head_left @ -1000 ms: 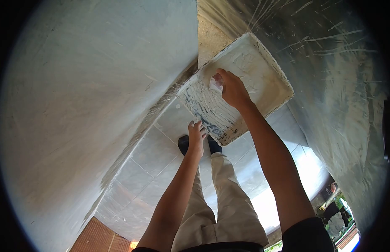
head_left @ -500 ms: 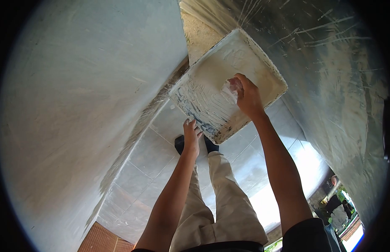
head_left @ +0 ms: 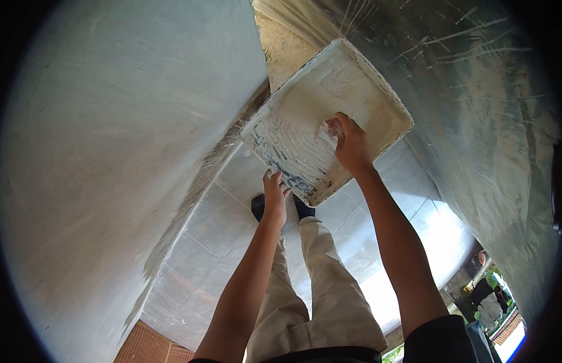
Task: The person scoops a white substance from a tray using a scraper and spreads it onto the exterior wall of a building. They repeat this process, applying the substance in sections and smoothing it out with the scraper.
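Observation:
A paint tray (head_left: 317, 112) with a ribbed end and a coating of thick off-white paint is held up at a slant ahead of me. My left hand (head_left: 276, 190) is closed on the tray's near left edge, its thumb on the rim and the other fingers partly hidden. Over the tray's middle, my right hand (head_left: 352, 145) grips a paint-smeared pinkish block (head_left: 330, 131), whose exact kind I cannot make out. The block is at the paint surface, beside the ribs; whether it touches cannot be told.
A grey-white wall (head_left: 124, 133) rises close on the left. Clear plastic sheeting (head_left: 474, 115) with tape-like streaks hangs on the right. Grey floor tiles (head_left: 214, 218) lie below, under my feet. Assorted items (head_left: 490, 308) stand outside at the lower right.
My right hand and the block have shifted slightly left and down across the tray. My left hand keeps its hold on the edge.

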Motion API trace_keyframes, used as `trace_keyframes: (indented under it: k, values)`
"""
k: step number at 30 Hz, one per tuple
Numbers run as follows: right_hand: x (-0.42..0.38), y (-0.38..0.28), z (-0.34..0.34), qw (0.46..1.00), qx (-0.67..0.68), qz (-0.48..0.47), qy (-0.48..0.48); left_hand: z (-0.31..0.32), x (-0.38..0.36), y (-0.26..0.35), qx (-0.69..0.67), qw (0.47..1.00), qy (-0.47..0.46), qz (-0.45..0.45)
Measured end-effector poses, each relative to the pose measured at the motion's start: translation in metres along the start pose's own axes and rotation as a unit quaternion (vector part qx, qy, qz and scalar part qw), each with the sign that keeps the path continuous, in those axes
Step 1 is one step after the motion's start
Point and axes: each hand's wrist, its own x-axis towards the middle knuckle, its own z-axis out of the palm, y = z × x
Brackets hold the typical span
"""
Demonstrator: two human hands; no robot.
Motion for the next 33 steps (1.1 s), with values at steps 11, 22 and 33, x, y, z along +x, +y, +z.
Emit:
trace_keyframes:
  k: [11,22,33]
  values:
    - [-0.016,-0.017,-0.019,0.994,0.084,0.063,0.002,-0.001,-0.004,-0.001,-0.006,1.0,0.001,0.0]
    - [-0.025,0.003,-0.018,0.995,-0.029,0.096,-0.019,-0.001,-0.003,0.012,0.017,1.0,-0.01,-0.003]
    - [-0.041,-0.011,0.009,0.99,0.009,0.134,0.05,0.001,0.0,0.011,-0.004,1.0,-0.02,-0.016]
